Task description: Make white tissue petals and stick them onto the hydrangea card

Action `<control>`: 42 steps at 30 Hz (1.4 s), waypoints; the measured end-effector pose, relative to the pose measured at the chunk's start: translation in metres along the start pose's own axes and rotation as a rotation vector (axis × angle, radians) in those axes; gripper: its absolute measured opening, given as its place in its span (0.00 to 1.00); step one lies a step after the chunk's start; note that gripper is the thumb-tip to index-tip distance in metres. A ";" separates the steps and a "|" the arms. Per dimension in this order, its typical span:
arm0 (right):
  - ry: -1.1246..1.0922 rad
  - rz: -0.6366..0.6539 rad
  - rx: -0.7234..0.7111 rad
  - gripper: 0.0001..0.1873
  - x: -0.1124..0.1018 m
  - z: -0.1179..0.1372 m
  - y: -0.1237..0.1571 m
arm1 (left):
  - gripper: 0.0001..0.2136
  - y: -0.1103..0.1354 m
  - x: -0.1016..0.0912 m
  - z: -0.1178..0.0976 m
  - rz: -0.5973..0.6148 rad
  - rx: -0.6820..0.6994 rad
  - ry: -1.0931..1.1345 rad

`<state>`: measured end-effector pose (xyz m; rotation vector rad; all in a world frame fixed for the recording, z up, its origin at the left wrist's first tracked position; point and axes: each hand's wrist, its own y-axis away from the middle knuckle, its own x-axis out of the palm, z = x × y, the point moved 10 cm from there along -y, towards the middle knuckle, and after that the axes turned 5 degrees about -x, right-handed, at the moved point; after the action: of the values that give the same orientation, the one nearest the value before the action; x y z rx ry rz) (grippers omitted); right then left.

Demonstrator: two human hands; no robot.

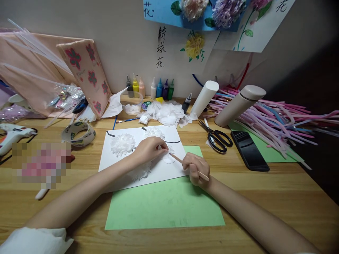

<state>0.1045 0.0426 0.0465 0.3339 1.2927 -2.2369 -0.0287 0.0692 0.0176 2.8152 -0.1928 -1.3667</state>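
Observation:
A white sheet of paper [169, 172] lies over a green sheet [164, 208] on the wooden table. It carries fluffy white tissue-paper flowers [122, 144], dark painted strokes and a drawn circle outline. My left hand [148, 151] reaches across the sheet, thumb and fingers pinched on a small piece of white tissue paper [171, 149]. It partly hides the flowers under it. In my right hand [196, 168], at the sheet's right edge, is a slim wooden stick [178, 159]. The stick's pointed tip is close to the left fingertips; whether it touches the tissue I cannot tell.
Torn tissue pieces [165, 112] lie behind the sheet, near a clear plastic bowl [131, 106] and small paint bottles [159, 89]. Black-handled scissors [221, 140] and a phone [249, 151] are at right. Leftward are a tape roll [78, 134] and a glue gun [14, 135].

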 end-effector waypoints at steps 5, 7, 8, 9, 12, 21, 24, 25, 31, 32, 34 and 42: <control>0.039 0.171 -0.034 0.15 0.019 0.005 -0.004 | 0.08 -0.001 -0.001 0.000 0.000 -0.009 -0.010; 0.057 0.182 0.010 0.15 0.020 0.000 -0.006 | 0.07 -0.001 -0.002 -0.001 -0.004 -0.008 -0.009; 0.063 0.178 0.027 0.15 0.020 -0.001 -0.007 | 0.06 -0.001 -0.002 -0.001 -0.002 -0.010 -0.006; 0.065 0.172 0.038 0.15 0.020 -0.002 -0.007 | 0.06 -0.001 -0.001 -0.001 0.003 -0.015 -0.003; 0.057 0.166 0.042 0.13 0.019 -0.002 -0.007 | 0.06 -0.001 -0.001 0.002 0.013 -0.023 0.001; 0.083 0.176 0.031 0.13 0.021 0.000 -0.008 | 0.06 0.001 -0.003 0.012 0.005 -0.039 -0.052; 0.097 0.181 0.045 0.13 0.022 -0.001 -0.008 | 0.06 0.002 -0.002 0.008 0.010 -0.053 -0.076; 0.098 0.179 0.048 0.13 0.021 -0.002 -0.008 | 0.07 0.002 -0.002 0.007 0.013 -0.055 -0.081; 0.048 0.128 0.006 0.14 0.017 0.003 -0.007 | 0.08 0.004 -0.001 0.006 0.026 -0.068 -0.040; 0.042 0.123 0.000 0.15 0.017 0.004 -0.007 | 0.07 0.004 0.000 0.007 0.028 -0.071 -0.030; 0.041 0.121 -0.002 0.15 0.016 0.004 -0.007 | 0.07 0.004 0.000 0.008 0.030 -0.079 -0.020; 0.087 0.155 0.036 0.14 0.020 -0.001 -0.006 | 0.07 0.004 0.003 0.012 0.004 -0.110 -0.031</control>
<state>0.0842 0.0397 0.0415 0.5319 1.2279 -2.1370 -0.0364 0.0654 0.0077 2.7045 -0.1191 -1.3759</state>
